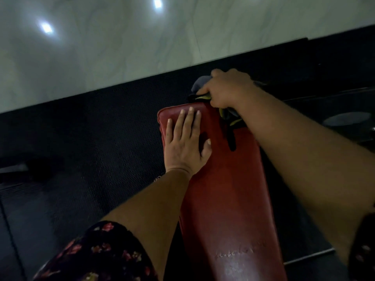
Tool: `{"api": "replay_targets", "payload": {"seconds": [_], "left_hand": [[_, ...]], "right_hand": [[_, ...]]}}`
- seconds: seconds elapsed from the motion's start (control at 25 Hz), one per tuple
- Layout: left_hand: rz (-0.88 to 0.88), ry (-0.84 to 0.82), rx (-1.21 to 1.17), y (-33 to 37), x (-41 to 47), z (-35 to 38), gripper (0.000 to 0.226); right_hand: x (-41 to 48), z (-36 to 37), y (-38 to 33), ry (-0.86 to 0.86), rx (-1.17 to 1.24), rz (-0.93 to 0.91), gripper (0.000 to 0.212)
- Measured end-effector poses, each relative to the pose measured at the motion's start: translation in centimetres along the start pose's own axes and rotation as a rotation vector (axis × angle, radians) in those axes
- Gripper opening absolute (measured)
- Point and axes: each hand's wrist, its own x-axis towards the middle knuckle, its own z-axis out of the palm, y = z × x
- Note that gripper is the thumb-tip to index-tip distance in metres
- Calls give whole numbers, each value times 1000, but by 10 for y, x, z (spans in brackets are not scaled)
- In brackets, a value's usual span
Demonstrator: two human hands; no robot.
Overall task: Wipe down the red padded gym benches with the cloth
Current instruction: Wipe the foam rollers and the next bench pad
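Head view, looking down along a red padded bench (227,199) that runs from the lower edge of the frame to its rounded far end. Left hand (186,138) lies flat on the pad close to that far end, palm down, fingers (189,118) straight and slightly apart, the thumb spread toward the bench's midline; it holds nothing. Right hand (225,88) sits just beyond and to the right of the left fingertips, at the far right corner of the pad, its fingers curled and clamped on a bunched cloth (199,84). Grey folds of the cloth bulge out past the knuckles, and yellow-edged dark folds trail beneath the wrist onto the pad's right edge. A scuffed, cracked patch marks the pad near the bottom of the frame. A floral sleeve (105,254) covers the left upper arm. Dark textured matting (91,138) lies left of the bench, and pale glossy floor (121,37) with light reflections lies beyond the fingers.
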Motion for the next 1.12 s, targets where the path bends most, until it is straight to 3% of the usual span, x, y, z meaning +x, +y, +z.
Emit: {"api": "replay_targets", "payload": {"seconds": [0.2, 0.44, 0.6, 0.68, 0.76, 0.96, 1.12], "left_hand": [[-5, -2, 22, 3, -1, -1, 70], [-4, -12, 34, 1, -1, -1, 70], [-10, 13, 31, 1, -2, 0, 71], [0, 5, 37, 1, -2, 0, 69], [4, 5, 48, 1, -1, 1, 67], [9, 13, 49, 1, -2, 2, 68], [15, -5, 62, 0, -1, 3, 67]], "right_hand": [[-36, 13, 7, 75, 109, 16, 56], [-30, 24, 19, 130, 404, 402, 53], [-56, 42, 7, 268, 315, 245, 51], [-73, 64, 18, 344, 355, 257, 53], [-69, 75, 34, 354, 512, 329, 56], [-43, 74, 58, 323, 1169, 468, 59], [-91, 107, 37, 380, 1024, 385, 63]]}}
